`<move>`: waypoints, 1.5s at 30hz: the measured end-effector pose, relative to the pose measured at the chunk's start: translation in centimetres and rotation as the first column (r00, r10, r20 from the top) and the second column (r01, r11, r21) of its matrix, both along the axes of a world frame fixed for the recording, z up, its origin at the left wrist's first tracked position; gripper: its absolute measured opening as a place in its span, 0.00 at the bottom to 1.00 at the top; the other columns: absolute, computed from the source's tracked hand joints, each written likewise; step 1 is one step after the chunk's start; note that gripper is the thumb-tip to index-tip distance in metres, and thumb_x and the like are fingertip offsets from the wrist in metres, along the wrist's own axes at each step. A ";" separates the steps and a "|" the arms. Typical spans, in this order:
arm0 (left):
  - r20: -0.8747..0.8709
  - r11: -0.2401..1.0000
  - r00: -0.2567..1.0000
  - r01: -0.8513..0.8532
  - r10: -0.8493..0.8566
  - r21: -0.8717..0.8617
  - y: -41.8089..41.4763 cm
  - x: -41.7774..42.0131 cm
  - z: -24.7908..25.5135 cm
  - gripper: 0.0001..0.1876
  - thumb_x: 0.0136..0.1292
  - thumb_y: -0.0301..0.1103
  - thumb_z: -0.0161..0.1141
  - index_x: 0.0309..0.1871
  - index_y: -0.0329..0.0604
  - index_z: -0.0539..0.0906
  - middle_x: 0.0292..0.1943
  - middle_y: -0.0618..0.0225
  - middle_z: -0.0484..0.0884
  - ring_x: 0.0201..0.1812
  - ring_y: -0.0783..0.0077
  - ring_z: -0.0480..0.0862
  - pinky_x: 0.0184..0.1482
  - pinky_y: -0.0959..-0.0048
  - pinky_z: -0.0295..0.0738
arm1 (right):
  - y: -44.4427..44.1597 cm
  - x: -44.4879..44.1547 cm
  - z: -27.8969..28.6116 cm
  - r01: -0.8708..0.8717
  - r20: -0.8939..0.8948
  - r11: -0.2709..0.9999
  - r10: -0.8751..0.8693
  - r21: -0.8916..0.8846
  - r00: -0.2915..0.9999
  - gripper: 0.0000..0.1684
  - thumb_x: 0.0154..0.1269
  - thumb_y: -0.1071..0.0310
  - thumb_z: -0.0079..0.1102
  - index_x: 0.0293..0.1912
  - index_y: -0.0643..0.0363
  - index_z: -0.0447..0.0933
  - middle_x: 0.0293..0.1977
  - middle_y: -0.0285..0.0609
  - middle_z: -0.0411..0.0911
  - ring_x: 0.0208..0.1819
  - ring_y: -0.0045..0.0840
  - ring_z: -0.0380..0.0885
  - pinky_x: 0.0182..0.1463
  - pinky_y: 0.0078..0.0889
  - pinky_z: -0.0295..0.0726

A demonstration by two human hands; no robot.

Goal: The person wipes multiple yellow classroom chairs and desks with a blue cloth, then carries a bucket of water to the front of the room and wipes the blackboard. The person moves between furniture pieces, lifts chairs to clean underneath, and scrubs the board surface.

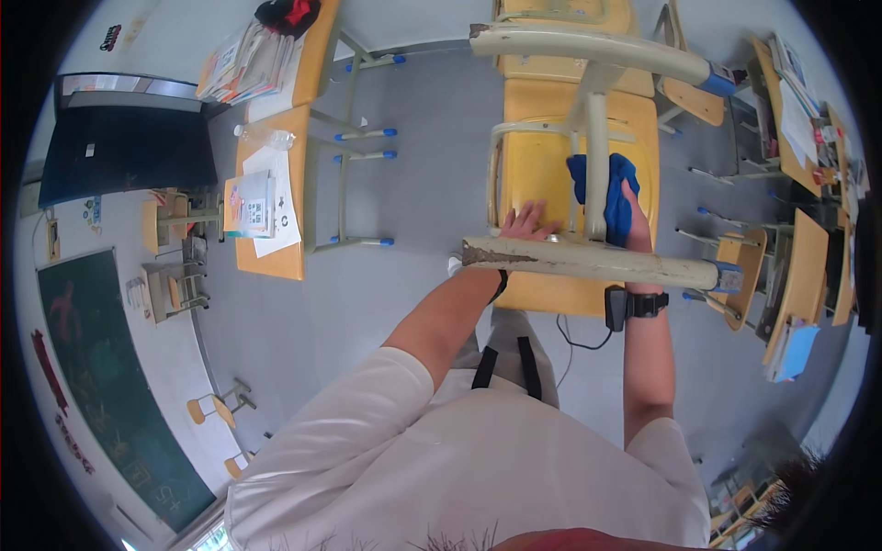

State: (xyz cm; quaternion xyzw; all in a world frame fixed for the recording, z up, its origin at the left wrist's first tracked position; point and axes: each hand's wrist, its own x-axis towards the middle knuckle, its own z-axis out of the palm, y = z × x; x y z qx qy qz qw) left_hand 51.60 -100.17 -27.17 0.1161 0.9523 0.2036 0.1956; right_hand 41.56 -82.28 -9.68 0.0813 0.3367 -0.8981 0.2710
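Observation:
In front of me a chair with a cream metal frame (595, 165) stands upside down on a yellow-topped desk (530, 293). Its two worn foot bars point up towards me, each with a blue end cap. My right hand (639, 217) grips a blue cloth (622, 196) beside the frame's upright post, which hides part of the cloth. Fingers spread, my left hand (529, 220) rests on the yellow surface (534, 169) under the frame, near a side tube. The near foot bar (586, 265) crosses above both forearms and covers part of the left wrist.
To the left, another desk (303, 200) carries books (251, 206), paper and a clear plastic bottle (265, 136). Desks with books and chairs (741, 268) stand at the right. A cable (586, 346) hangs from the device (637, 305) on my right wrist.

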 end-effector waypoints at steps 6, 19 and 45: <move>-0.026 0.999 0.999 0.020 -0.021 -0.039 0.0 -1.4 -0.6 0.36 0.70 0.57 0.53 0.80 0.65 0.62 0.83 0.57 0.48 0.82 0.43 0.46 0.78 0.38 0.48 | 5.0 2.3 -5.4 0.065 0.165 0.951 -0.120 0.303 0.979 0.29 0.76 0.62 0.59 0.70 0.63 0.69 0.59 0.44 0.79 0.59 0.30 0.79 0.67 0.33 0.76; 0.418 0.598 0.800 -0.599 0.430 0.533 -8.9 5.7 -13.4 0.48 0.52 0.49 0.77 0.75 0.46 0.65 0.74 0.43 0.61 0.75 0.43 0.63 0.77 0.53 0.57 | 2.8 8.4 -8.1 0.226 -0.453 0.533 0.344 0.815 0.823 0.38 0.59 0.70 0.73 0.67 0.62 0.69 0.54 0.45 0.80 0.55 0.30 0.80 0.63 0.34 0.76; 0.138 0.646 0.831 -0.512 0.539 0.566 -23.3 10.4 -9.3 0.15 0.58 0.26 0.69 0.45 0.38 0.77 0.42 0.50 0.80 0.48 0.43 0.79 0.52 0.56 0.75 | -12.8 13.4 -10.2 0.271 -0.400 0.468 0.200 0.841 0.895 0.30 0.56 0.64 0.79 0.55 0.62 0.76 0.45 0.46 0.83 0.44 0.27 0.83 0.51 0.36 0.82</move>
